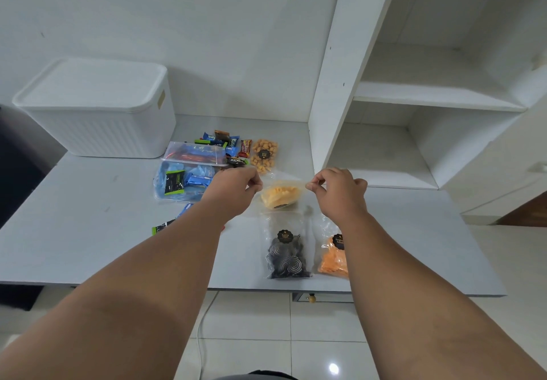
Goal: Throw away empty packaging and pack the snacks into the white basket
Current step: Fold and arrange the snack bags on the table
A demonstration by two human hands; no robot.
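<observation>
My left hand (236,186) and my right hand (334,187) each pinch a top corner of a clear bag of yellow chips (281,196), which hangs between them just above the table. The white basket (97,113) stands at the back left with its lid on. In front of the held bag lie a bag of black spiral snacks (285,255) and a bag of orange chips (331,258). A bag of golden cubes (264,155) lies behind it. Wrapped bars (225,143) and two clear pouches (189,172) of snacks lie to the left.
The grey table (88,231) runs from the basket to white shelving (429,98) on the right. A small dark wrapper (161,227) lies beside my left forearm. A drawer knob (311,298) shows under the table's front edge, above a tiled floor.
</observation>
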